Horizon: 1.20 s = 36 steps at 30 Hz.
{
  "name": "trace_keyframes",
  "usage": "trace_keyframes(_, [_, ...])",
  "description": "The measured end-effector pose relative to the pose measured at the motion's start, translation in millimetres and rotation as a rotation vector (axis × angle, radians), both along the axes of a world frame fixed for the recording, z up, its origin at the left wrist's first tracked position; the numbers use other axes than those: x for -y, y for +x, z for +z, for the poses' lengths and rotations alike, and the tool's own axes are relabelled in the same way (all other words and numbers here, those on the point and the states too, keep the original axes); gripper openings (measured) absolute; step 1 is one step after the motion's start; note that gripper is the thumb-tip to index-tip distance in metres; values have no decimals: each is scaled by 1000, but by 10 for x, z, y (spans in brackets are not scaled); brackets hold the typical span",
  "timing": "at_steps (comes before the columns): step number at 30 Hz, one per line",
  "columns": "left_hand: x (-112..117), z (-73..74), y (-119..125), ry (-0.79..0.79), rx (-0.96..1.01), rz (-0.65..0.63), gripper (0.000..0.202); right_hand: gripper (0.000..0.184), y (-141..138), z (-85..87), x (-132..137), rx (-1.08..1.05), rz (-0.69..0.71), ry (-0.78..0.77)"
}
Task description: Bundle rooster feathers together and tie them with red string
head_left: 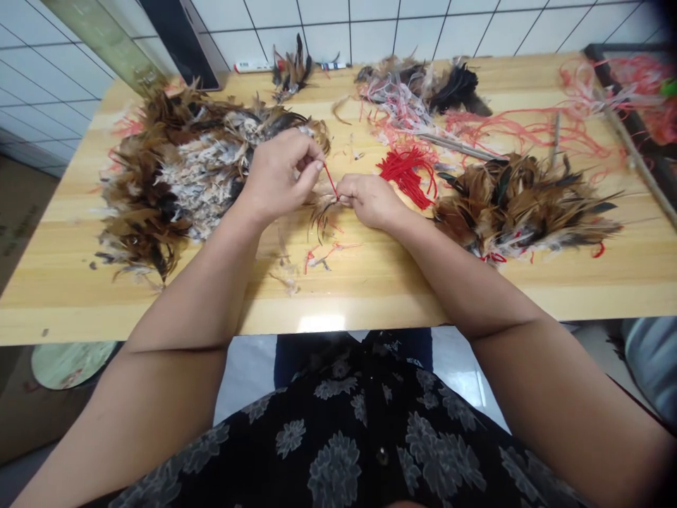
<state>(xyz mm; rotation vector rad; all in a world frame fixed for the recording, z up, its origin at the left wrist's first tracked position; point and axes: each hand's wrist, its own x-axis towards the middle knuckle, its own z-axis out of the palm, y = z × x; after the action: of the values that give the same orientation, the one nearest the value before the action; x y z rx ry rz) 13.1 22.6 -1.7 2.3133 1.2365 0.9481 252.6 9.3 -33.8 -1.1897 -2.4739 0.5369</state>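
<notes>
Between my hands a red string runs taut and slanting. My left hand pinches its upper end. My right hand is closed at the string's lower end, where it meets a small bunch of brown feathers; the fingers appear to grip the quill ends. A pile of cut red strings lies just beyond my right hand. By my right forearm rests a heap of brown feather bunches, some with red ties. To the left spreads a large pile of brown and grey feathers.
Pink and white string lies tangled with dark feathers at the back. A marker and a phone-like dark slab are near the tiled wall. A dark-framed tray stands at the right. Feather scraps litter the table front.
</notes>
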Motion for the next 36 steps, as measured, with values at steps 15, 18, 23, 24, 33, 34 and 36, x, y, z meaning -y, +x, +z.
trace_keyframes(15, [-287, -299, -138, 181, 17, -55, 64, 38, -93, 73, 47, -741, -154, -358])
trace_keyframes(18, [-261, -418, -32, 197, -24, -101, 59, 39, -118, 146, 61, -1045, -304, -580])
trace_keyframes(23, [-78, -455, 187, 286, -99, -168, 26, 35, -147, 208, 92, -1075, -517, -694])
trace_keyframes(24, [-29, -449, 227, 300, -121, -171, 20, 36, -150, 199, 92, -1027, -534, -652])
trace_keyframes(33, [275, -334, 444, 477, -242, -156, 17, 20, -100, 232, 226, -84, -483, -56])
trace_keyframes(34, [246, -315, 416, 455, -239, -154, 18, 20, -100, 228, 232, -69, -459, -50])
trace_keyframes(36, [140, -274, 314, 450, -228, -151, 22, 23, -104, 197, 223, -101, -391, -36])
